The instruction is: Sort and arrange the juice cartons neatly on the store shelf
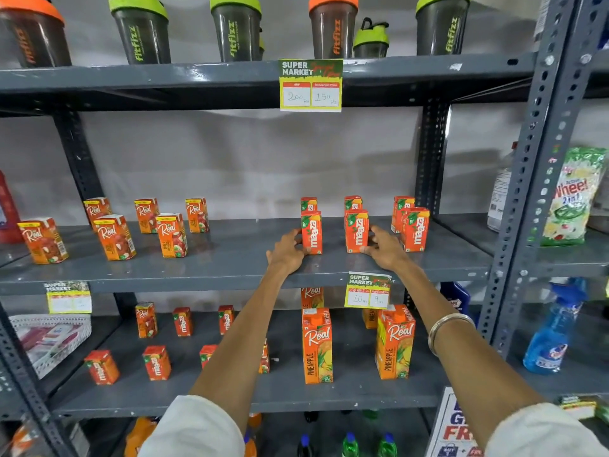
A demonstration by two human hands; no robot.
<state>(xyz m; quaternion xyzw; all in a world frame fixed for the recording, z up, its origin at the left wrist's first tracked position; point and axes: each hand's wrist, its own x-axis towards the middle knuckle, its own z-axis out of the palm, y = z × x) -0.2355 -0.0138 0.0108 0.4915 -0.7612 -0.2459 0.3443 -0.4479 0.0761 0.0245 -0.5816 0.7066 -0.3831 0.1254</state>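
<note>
On the middle grey shelf (230, 258) small orange Maaza cartons stand in two rows at the right. My left hand (286, 250) grips the front-left Maaza carton (311, 230) at its base. My right hand (384, 247) holds the neighbouring Maaza carton (356, 229) from its right side. A third front Maaza carton (416, 228) stands further right, untouched. Several small Real apple cartons (113, 237) stand spread over the shelf's left half. On the lower shelf are two tall Real pineapple cartons (317, 346) and several mixed small cartons (156, 362).
Shaker bottles (235, 28) line the top shelf. Price tags (310, 84) hang from the shelf edges. A detergent packet (571, 196) and a blue spray bottle (550, 338) sit in the right-hand rack. A white mesh basket (49, 338) is at lower left.
</note>
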